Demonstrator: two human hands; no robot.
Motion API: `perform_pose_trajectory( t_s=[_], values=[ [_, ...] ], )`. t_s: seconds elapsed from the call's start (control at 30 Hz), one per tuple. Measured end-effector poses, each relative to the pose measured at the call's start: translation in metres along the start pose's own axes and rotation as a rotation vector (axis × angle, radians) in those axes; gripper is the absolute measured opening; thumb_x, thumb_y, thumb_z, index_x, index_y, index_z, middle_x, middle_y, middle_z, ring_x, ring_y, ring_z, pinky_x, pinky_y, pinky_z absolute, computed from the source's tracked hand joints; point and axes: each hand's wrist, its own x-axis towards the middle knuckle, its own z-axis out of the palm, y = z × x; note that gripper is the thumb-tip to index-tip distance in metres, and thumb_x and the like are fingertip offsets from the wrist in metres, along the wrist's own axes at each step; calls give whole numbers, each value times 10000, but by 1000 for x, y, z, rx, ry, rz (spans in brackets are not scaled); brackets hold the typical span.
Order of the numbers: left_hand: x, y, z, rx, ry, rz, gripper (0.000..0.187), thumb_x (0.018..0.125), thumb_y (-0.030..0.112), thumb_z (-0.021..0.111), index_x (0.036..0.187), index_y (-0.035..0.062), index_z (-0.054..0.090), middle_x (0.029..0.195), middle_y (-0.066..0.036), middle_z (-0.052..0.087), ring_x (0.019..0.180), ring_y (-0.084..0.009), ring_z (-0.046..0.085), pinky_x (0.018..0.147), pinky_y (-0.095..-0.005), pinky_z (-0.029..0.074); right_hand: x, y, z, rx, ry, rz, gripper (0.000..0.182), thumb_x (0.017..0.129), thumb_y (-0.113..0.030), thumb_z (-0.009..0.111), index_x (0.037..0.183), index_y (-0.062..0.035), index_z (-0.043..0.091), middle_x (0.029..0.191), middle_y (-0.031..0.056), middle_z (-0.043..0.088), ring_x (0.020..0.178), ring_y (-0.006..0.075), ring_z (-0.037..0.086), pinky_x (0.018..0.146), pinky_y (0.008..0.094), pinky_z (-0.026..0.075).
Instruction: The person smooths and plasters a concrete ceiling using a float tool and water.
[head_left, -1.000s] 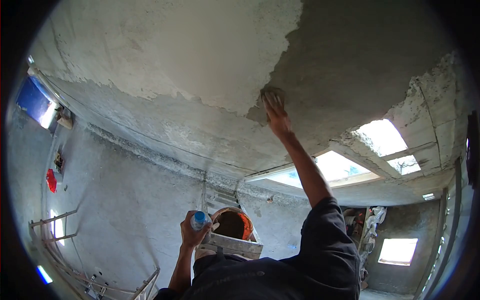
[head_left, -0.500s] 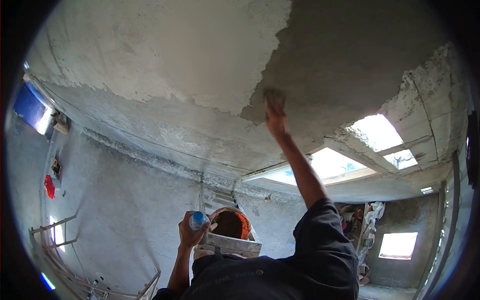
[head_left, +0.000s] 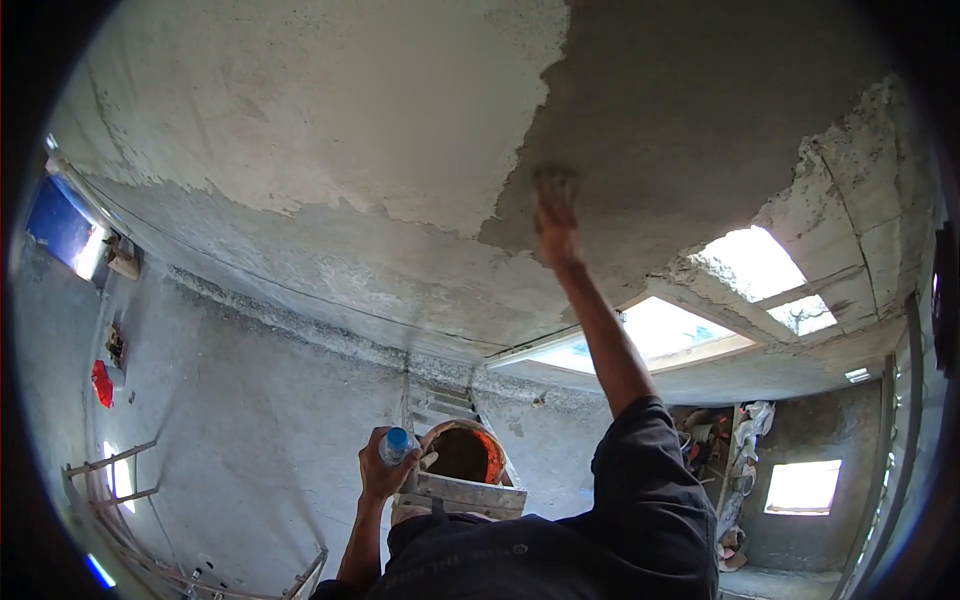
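Observation:
My right hand (head_left: pixel 558 228) reaches up to the wall, its fingers on a dark sponge-like pad (head_left: pixel 556 180) pressed to the darker, wet-looking plaster (head_left: pixel 680 130). Motion blurs the pad. To the left of that patch lies paler, drier plaster (head_left: pixel 380 110) with a ragged border. Low down, my left hand (head_left: pixel 376 468) is wrapped around a clear plastic bottle (head_left: pixel 398 447) with a blue cap, held upright. Just right of the bottle is a bucket (head_left: pixel 497 457) with an orange inner side and dark contents.
Below the bucket is a wooden board (head_left: pixel 470 490), and a ladder (head_left: pixel 440 402) shows behind it. Window openings (head_left: pixel 670 330) break the wall at right. Far below are a red object (head_left: pixel 102 383) on the floor (head_left: pixel 250 420) and a metal frame (head_left: pixel 125 475) at left.
My right hand and the pad have shifted slightly up and right over the wet plaster. The left hand still grips the bottle beside the bucket.

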Motion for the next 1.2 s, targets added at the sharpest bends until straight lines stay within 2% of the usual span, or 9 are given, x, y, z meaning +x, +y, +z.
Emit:
perform_pose_trajectory(
  t_s=[0.17, 0.3, 0.4, 0.73, 0.83, 0.9, 1.0, 1.13, 1.2],
  values=[
    [-2, 1, -1, 9, 5, -8, 438, 699, 316, 786, 942, 43, 543, 721, -69, 635, 664, -184, 638, 650, -334, 515, -73, -47, 6, 270, -46, 108, 523, 805, 56, 545, 1313, -49, 480, 1364, 153, 460, 1217, 331, 484, 1045, 413, 396],
    [-2, 4, -4, 42, -23, 0, 429, 693, 297, 787, 939, 43, 543, 722, -72, 638, 663, -185, 642, 643, -337, 516, -71, -66, -8, 514, 69, 703, 454, 795, 96, 483, 1232, -14, 534, 1280, 167, 543, 1125, 287, 569, 921, 324, 485],
    [1, 2, -3, 49, -38, 8, 428, 699, 291, 786, 942, 39, 540, 720, -72, 636, 658, -179, 639, 638, -332, 518, -48, -53, -3, 1405, 844, 1891, 323, 860, -47, 493, 1183, -38, 501, 1084, 109, 572, 938, 299, 570, 820, 444, 508],
    [6, -4, -4, -22, -64, 10, 434, 695, 277, 802, 960, 42, 551, 744, -85, 645, 672, -191, 649, 655, -329, 525, 125, -40, -26, 1670, 1433, 1448, 421, 886, -146, 496, 1276, 4, 452, 1252, 166, 519, 1069, 317, 524, 894, 448, 441],
    [7, -5, -7, -5, -78, 30, 429, 698, 293, 800, 943, 43, 550, 730, -70, 641, 657, -177, 639, 649, -325, 523, 156, -83, 3, 927, 1151, 1360, 447, 893, 0, 395, 1338, 44, 390, 1323, 194, 471, 1150, 318, 501, 1028, 331, 348],
    [2, -5, -9, -16, -93, 5, 429, 701, 309, 798, 930, 44, 549, 727, -67, 638, 657, -173, 634, 646, -325, 521, 153, -124, 11, 645, 1003, 934, 512, 868, 84, 361, 1379, 68, 325, 1409, 223, 387, 1270, 323, 423, 1083, 353, 280],
    [3, -11, -12, -36, -73, 0, 431, 706, 339, 794, 904, 47, 546, 721, -62, 632, 656, -167, 626, 637, -324, 516, 128, -161, -29, 756, 823, 737, 555, 858, 96, 384, 1401, 76, 274, 1456, 241, 303, 1358, 311, 305, 1106, 362, 252],
    [0, -16, -19, -23, -32, -10, 432, 710, 356, 792, 883, 52, 539, 725, -66, 630, 656, -171, 620, 631, -327, 511, 104, -129, -26, 873, 1050, 882, 563, 844, 98, 378, 1397, 86, 272, 1456, 255, 292, 1374, 334, 262, 1118, 362, 230],
    [-5, -21, -26, -33, -15, -50, 430, 710, 354, 792, 878, 52, 536, 726, -67, 632, 651, -172, 617, 628, -326, 509, 103, -104, -26, 551, 1042, 932, 579, 824, 113, 347, 1397, 85, 270, 1462, 260, 269, 1382, 347, 228, 1132, 374, 209]
  ],
)
